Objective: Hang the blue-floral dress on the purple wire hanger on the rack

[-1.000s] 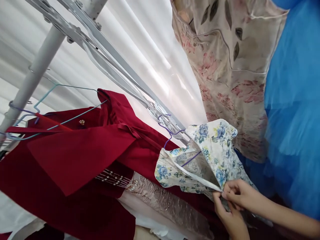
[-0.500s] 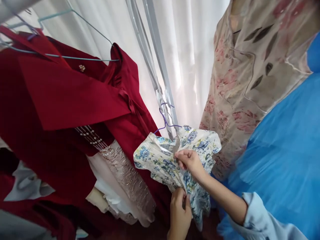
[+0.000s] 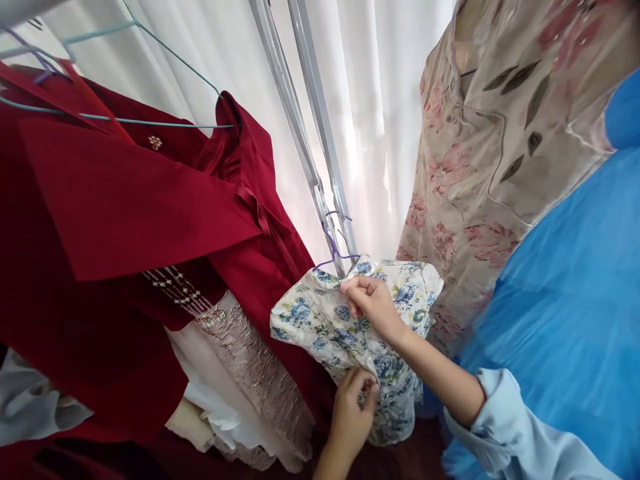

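Observation:
A small white dress (image 3: 320,327) with a blue floral print hangs on a purple wire hanger (image 3: 334,250) hooked to the metal rack. High on its front, at the neckline, my right hand (image 3: 375,303) pinches the fabric between thumb and fingers. Lower down, my left hand (image 3: 353,400) grips the front of the same dress, thumb and fingertips closed on the cloth. What lies under the fingertips is too small to make out. The hem hangs free below both hands.
Dark red garments (image 3: 150,200) on a teal wire hanger (image 3: 150,122) fill the left, with a beaded pink dress (image 3: 255,353) under them. Metal rack poles (image 3: 295,100) stand before a white curtain (image 3: 360,100). A beige floral dress (image 3: 445,187) and a blue tulle dress (image 3: 570,287) hang at right.
My right hand has risen to the neckline, where the opening now looks drawn together. My left hand has moved slightly up and left, still on the dress front. The view has shifted slightly.

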The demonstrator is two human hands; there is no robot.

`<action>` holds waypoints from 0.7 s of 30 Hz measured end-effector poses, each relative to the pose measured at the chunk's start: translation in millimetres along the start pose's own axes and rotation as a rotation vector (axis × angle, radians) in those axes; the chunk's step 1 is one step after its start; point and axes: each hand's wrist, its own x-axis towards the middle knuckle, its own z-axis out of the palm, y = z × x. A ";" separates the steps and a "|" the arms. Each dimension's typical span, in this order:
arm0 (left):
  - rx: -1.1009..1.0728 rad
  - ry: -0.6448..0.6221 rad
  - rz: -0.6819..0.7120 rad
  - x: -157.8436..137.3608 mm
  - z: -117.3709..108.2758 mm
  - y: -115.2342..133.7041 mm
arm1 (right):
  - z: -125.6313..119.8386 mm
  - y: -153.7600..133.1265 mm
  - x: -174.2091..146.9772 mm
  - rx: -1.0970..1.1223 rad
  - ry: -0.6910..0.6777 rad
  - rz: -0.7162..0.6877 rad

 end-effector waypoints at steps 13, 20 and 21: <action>0.104 0.327 0.508 123.3 -139.8 105.7 | -4.0 12.3 -12.5 -0.244 0.121 -0.096; -0.381 0.818 0.290 136.6 -200.0 62.8 | -20.2 70.9 -48.8 -0.282 0.198 0.028; -0.544 0.857 0.198 139.8 -207.9 46.0 | -21.0 75.3 -55.7 -0.289 0.191 0.037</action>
